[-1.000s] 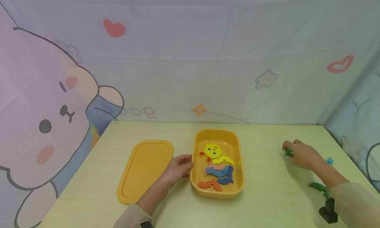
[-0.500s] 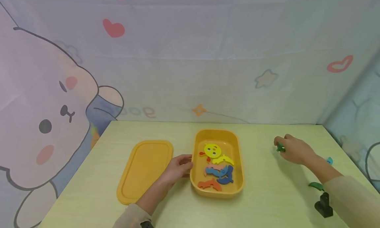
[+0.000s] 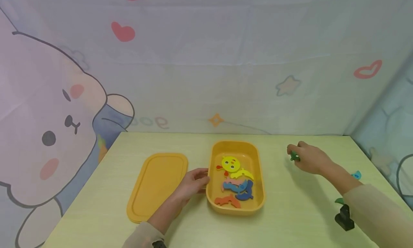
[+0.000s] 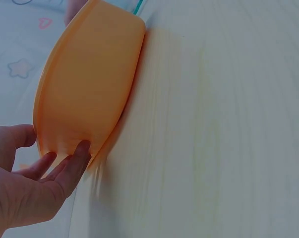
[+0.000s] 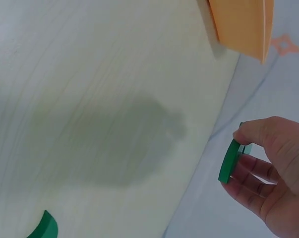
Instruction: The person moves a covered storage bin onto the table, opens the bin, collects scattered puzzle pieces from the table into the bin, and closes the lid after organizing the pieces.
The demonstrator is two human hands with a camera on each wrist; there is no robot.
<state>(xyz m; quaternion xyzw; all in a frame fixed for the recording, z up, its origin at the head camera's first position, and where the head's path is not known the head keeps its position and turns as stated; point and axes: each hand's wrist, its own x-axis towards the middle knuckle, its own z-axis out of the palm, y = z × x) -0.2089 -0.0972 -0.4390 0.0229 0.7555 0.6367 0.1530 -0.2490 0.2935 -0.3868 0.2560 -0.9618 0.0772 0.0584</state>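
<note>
My right hand [image 3: 311, 157] pinches a small curved green puzzle piece [image 5: 230, 161] between thumb and fingers, raised above the right part of the table. Against the left wall of an open yellow box [image 3: 262, 190] rests my left hand [image 3: 192, 183]; in the left wrist view its fingertips [image 4: 83, 145] touch the box's outer side and the thumb lies near the rim. Inside the box are a round yellow face piece [image 3: 231, 164] with red tips, a yellow curved piece [image 3: 242, 173], a light blue piece [image 3: 235, 186], a dark blue piece [image 3: 245, 194], an orange piece [image 3: 227, 201] and a pinkish one.
A flat yellow lid [image 3: 158, 185] lies left of the box, partly behind the left forearm. Right of the right forearm are a small blue piece [image 3: 356, 175] and another green piece [image 5: 45, 227]. A patterned cloth [image 3: 193, 61] hangs behind the table [image 3: 284, 219].
My right hand has moved left toward the box, carrying the green puzzle piece. The left hand and the box have stayed in place.
</note>
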